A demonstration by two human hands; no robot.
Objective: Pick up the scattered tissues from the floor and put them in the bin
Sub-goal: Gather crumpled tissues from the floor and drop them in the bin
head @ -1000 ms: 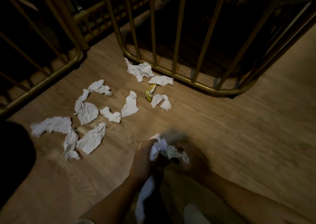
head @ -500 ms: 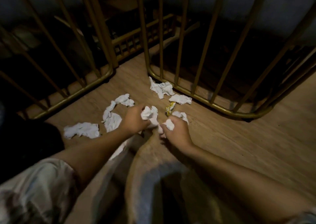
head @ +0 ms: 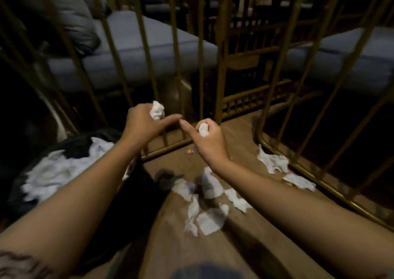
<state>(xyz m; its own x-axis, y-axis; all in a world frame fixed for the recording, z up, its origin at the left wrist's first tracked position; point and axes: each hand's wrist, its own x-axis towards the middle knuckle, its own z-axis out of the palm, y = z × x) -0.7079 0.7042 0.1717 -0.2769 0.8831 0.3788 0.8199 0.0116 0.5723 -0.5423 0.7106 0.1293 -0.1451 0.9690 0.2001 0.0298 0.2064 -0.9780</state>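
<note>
Both hands are raised above the wooden floor (head: 245, 246). My left hand (head: 141, 124) grips a crumpled white tissue (head: 157, 110) that sticks out above its fingers. My right hand (head: 207, 139) is closed around a smaller tissue wad (head: 203, 129), index finger pointing left, almost touching the left hand's fingertip. A black-lined bin (head: 70, 148) sits at the lower left under my left forearm, with white tissues (head: 55, 170) inside. Several loose tissues (head: 207, 206) lie on the floor beneath my right forearm, and two more tissues (head: 274, 161) rest against the railing.
Gold metal railings (head: 219, 69) stand close ahead and curve along the right side (head: 319, 182). Behind the bars are grey-blue seat cushions (head: 149, 42) and wooden furniture. A small pinkish scrap (head: 189, 151) lies on the floor near the rail base.
Both hands lifted off the floor, each carrying a tissue, and the view tilted up and left. The bin with tissues came into sight at the lower left.
</note>
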